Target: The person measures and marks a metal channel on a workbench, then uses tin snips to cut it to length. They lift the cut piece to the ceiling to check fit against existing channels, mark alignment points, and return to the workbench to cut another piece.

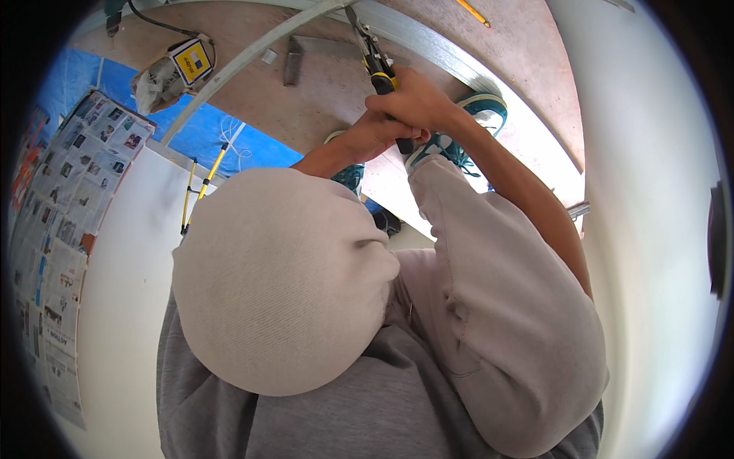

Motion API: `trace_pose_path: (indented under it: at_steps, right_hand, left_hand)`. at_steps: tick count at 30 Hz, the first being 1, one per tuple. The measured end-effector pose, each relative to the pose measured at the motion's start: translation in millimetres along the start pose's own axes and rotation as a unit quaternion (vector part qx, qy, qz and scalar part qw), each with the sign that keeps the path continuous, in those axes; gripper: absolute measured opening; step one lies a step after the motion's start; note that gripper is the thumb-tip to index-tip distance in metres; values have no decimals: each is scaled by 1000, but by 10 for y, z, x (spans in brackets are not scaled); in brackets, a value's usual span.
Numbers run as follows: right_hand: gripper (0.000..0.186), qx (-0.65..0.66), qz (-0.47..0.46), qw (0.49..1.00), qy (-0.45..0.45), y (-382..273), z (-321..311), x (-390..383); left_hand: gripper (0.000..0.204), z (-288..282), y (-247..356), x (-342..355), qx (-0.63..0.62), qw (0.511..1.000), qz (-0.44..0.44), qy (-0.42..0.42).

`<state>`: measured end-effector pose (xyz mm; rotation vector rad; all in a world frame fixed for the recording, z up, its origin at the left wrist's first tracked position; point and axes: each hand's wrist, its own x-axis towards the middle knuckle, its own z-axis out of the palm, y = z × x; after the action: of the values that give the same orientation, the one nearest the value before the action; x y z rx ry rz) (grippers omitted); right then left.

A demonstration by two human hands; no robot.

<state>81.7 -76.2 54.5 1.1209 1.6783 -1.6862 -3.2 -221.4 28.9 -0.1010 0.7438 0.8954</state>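
Observation:
I am crouched with my grey-trousered knees filling the lower view. My right hand (413,103) is wrapped around the yellow-and-black handles of a pair of tin snips (372,55). My left hand (372,136) is closed on the lower end of the same handles, just under the right hand. The snips' blades point up and away, onto a long metal channel (432,42) that lies on a plywood sheet (329,107). My teal shoes (483,107) stand on the plywood next to the channel.
A second thin metal strip (245,61) crosses the plywood at left, with a short metal piece (293,63) beside it. Further left lie a blue tarp (191,134), spread newspaper (69,191), a bag with a yellow label (177,67), a yellow-handled tool (202,183) and a white board (130,275). A white wall (650,191) runs along the right.

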Motion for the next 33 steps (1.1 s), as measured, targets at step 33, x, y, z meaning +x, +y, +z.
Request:
trace_pose_path:
  at_steps: [33]
  right_hand:
    - [58, 29, -22, 999, -7, 177, 16, 198]
  left_hand:
    - [62, 75, 667, -339, 485, 832, 101, 250]
